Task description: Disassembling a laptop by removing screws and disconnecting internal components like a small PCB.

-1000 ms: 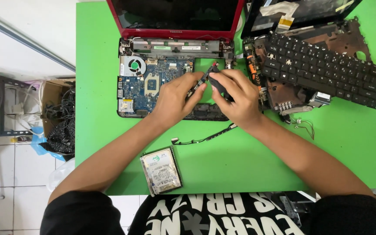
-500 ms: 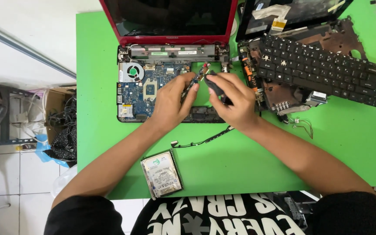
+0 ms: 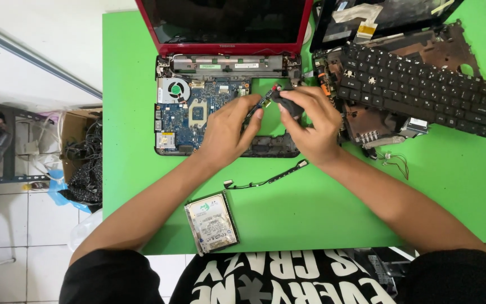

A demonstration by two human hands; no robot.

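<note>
Head view: laptop (image 3: 226, 107) already stripped, keyboard (image 3: 417, 90) and hard drive (image 3: 211, 223) set aside; left hand (image 3: 229, 132) steadies the board, right hand (image 3: 310, 121) clamped on a dark tool (image 3: 288, 103); motherboard (image 3: 198, 112) not yet out.

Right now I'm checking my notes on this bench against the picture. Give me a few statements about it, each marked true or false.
1. The hard drive lies on the green mat, apart from the opened laptop base. True.
2. The detached keyboard sits to the left of the laptop base. False: it lies to the right, on other removed parts.
3. The right hand holds a dark tool handle over the base. True.
4. The left hand rests on the hard drive. False: it is over the laptop base, fingers near the tool.
5. The laptop's screen frame is blue. False: it is red.
</note>
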